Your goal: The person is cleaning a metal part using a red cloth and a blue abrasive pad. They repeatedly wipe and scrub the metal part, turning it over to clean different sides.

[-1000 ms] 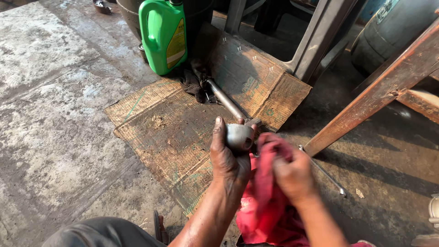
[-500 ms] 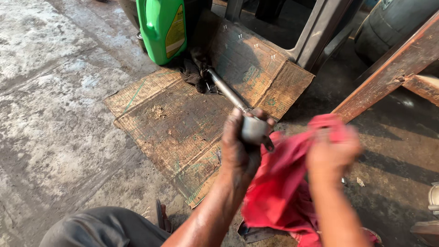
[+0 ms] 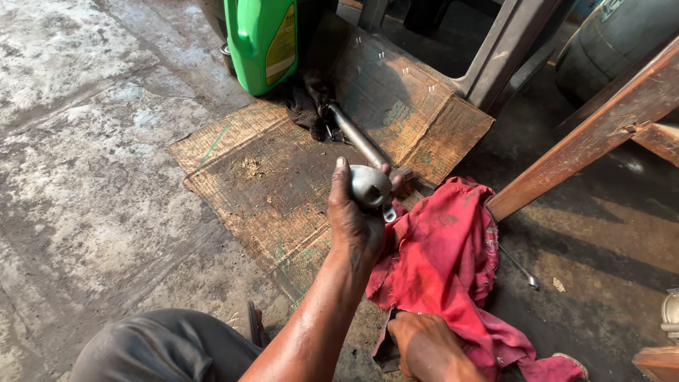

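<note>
2 hands at work — the left hand [image 3: 353, 226] grips a grey metal part [image 3: 369, 188] above the cardboard [image 3: 269, 184]; the right hand [image 3: 417, 343] closes on the red rag [image 3: 445, 262] low down.

Stained, patchy concrete floor [image 3: 85, 141] fills the nine o'clock side, sunlit. A worn, flattened cardboard sheet [image 3: 283, 177] lies at centre. At twelve o'clock stands a green jug [image 3: 265, 39]; a grey metal frame [image 3: 509, 49] at one; a rusty wooden leg [image 3: 587, 141] slants at three.
</note>
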